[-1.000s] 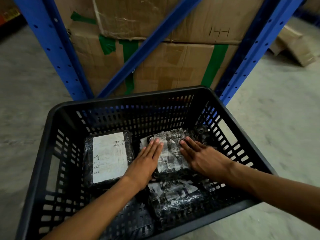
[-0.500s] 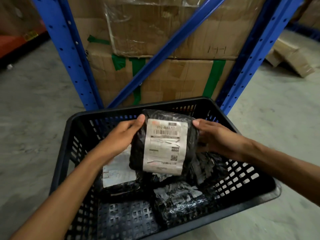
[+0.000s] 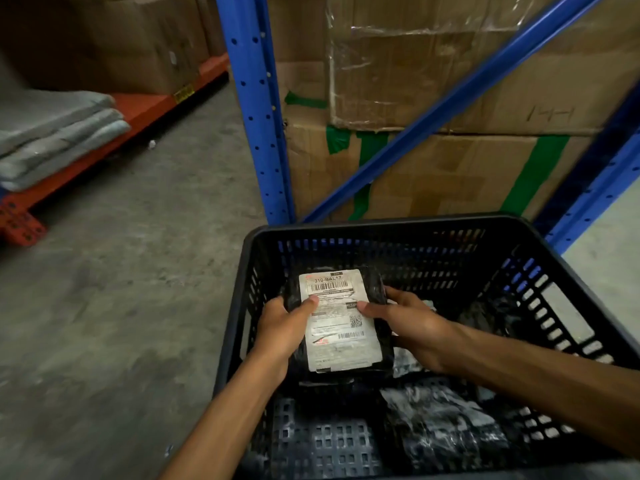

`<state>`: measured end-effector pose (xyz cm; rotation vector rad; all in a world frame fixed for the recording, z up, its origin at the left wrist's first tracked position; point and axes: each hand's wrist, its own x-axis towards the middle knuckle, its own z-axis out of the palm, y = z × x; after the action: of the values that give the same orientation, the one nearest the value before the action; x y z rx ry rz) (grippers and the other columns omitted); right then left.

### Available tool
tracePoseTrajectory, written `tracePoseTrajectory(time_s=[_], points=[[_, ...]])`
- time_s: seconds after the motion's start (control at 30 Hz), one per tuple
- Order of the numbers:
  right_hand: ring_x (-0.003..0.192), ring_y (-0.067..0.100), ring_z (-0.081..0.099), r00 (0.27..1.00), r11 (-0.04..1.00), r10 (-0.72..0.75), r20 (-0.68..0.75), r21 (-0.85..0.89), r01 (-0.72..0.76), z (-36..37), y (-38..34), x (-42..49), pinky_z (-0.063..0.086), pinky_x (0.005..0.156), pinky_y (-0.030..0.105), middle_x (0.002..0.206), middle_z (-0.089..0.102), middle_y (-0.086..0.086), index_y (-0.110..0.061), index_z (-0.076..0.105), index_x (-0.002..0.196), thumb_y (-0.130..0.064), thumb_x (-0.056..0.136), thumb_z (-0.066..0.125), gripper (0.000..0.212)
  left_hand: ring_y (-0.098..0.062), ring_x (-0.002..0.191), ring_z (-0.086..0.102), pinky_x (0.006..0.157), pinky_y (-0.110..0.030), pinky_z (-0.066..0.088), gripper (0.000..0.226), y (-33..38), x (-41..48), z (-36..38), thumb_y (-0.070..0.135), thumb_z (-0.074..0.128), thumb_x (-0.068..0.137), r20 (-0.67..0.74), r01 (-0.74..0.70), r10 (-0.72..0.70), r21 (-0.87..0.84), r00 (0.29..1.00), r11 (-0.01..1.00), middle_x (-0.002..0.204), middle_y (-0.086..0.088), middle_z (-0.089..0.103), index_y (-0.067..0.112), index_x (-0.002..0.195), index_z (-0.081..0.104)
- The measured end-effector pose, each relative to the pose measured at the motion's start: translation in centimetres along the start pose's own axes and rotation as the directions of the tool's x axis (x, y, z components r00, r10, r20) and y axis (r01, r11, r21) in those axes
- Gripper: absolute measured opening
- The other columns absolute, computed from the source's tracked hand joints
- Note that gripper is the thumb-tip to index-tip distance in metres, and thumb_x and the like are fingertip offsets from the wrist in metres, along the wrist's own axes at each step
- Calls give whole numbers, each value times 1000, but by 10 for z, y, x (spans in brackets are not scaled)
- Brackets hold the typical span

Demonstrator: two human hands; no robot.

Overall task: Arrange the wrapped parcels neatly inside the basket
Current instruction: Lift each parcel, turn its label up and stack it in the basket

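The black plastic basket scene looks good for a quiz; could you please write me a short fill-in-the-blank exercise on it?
1. The black-wrapped parcel with the white label is held by ____ hands.
2. It sits toward the ____ side of the black plastic basket.
3. The rack upright behind the basket is coloured ____.
4. The tape on the cardboard box is ____.

Missing words: both; left; blue; green

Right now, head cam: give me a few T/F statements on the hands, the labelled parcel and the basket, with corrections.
1. Both hands hold the labelled parcel. True: left hand and right hand grip its sides.
2. The parcel's label faces down. False: the white label faces the camera.
3. The basket is red. False: it is black.
4. Other wrapped parcels lie in the basket. True.
5. The basket sits on a table. False: it stands on the concrete floor beside a blue rack.
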<state>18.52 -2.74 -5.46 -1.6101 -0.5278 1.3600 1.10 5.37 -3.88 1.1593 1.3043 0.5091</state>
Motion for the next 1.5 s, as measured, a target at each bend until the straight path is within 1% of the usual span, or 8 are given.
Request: tracePoseTrajectory(time_s=[0.17, 0.3, 0.4, 0.5, 0.7, 0.87, 1.0, 1.5], points=[[97, 13, 73, 996, 994, 14, 92, -110, -4, 22, -4, 31, 60, 75, 27, 113, 76, -3, -22, 54, 135, -23, 98, 58, 37, -28, 116, 65, 99, -39, 52, 56, 5, 33, 0, 23, 65, 91, -214, -95, 215, 463, 953, 881, 127, -10, 68, 10, 143, 50], [120, 10, 49, 990, 933, -39, 135, -350, 85, 38, 12, 46, 40, 83, 4, 150, 47, 6, -9, -27, 150, -20, 103, 48, 89, -28, 123, 56, 98, -39, 50, 57, -10, 42, 19, 19, 57, 95, -171, -79, 313, 756, 934, 650, 135, -11, 55, 13, 148, 39], [111, 0, 48, 974, 909, -63, 218, -391, 146, 30, 12, 54, 41, 73, -4, 144, 43, -15, -16, -21, 152, -22, 102, 49, 86, -30, 127, 52, 102, -40, 49, 62, -15, 42, 22, 19, 54, 95, -153, -74, 323, 803, 934, 592, 141, -14, 50, 10, 152, 32], [129, 8, 44, 984, 854, -35, 177, -506, 121, 10, 5, 52, 38, 97, 12, 154, 38, -10, -31, -1, 157, -47, 99, 46, 76, -30, 141, 39, 117, -36, 34, 62, -13, 34, 21, 16, 55, 93, -87, -176, 467, 852, 880, 492, 153, -16, 40, 10, 151, 37], [133, 29, 50, 951, 242, -246, 190, -938, 250, -84, 15, 18, 41, 102, 30, 159, 36, 10, -23, 13, 158, -36, 101, 46, 67, -17, 142, 38, 117, -22, 26, 58, -4, -3, 75, 13, 54, 93, 373, -683, 622, 622, 688, 383, 153, -4, 41, 12, 150, 43], [152, 26, 18, 968, -173, -122, 221, -965, 198, -141, 45, -1, 26, 120, 37, 166, 10, 13, -15, 8, 158, -32, 94, 53, 80, -34, 137, 37, 114, -38, 37, 70, -32, -10, 128, 2, 55, 88, 588, -618, 191, 754, 786, 222, 147, -22, 43, -2, 152, 27], [153, 31, 1, 950, -474, -40, 308, -843, 254, -137, 67, 11, -1, 124, 41, 166, -1, 18, -6, -2, 157, -44, 93, 51, 92, -46, 151, -3, 125, -47, 8, 89, -52, 6, 149, -3, 58, 88, 516, -516, -20, 856, 856, -33, 162, -34, -2, -10, 154, -1], [143, 57, -4, 971, -427, -165, 175, -900, 89, -96, 112, 43, 14, 117, 57, 156, 2, 40, 19, -7, 143, 2, 103, 25, 54, -55, 146, -11, 123, -54, 8, 84, -105, 36, 165, -7, 50, 92, 513, -466, 58, 816, 856, -342, 154, -44, -16, -20, 147, -12]])
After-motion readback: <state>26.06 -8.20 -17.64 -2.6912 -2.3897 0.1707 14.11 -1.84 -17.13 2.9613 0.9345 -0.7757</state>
